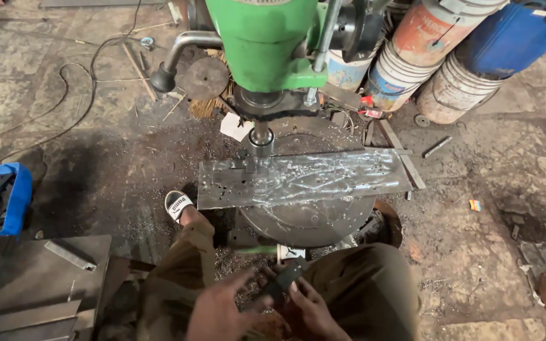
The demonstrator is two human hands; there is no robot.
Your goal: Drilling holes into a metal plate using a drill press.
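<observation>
Low in the head view, my left hand (219, 309) and my right hand (311, 309) both grip a small dark flat metal piece (284, 281) above my lap. Ahead stands a green drill press (263, 44). Its chuck (261, 144) hangs just over a shiny steel plate (304, 180) strewn with metal shavings. The plate lies across the round drill table (304, 221). My sandalled foot (178, 205) rests on the floor left of the table.
Several paint buckets (406, 76) and a blue drum (513, 35) stand at the back right. Dark steel sheets (33, 284) lie at the lower left beside a blue crate (7, 196). Cables (64, 95) trail over the dirty floor at the left.
</observation>
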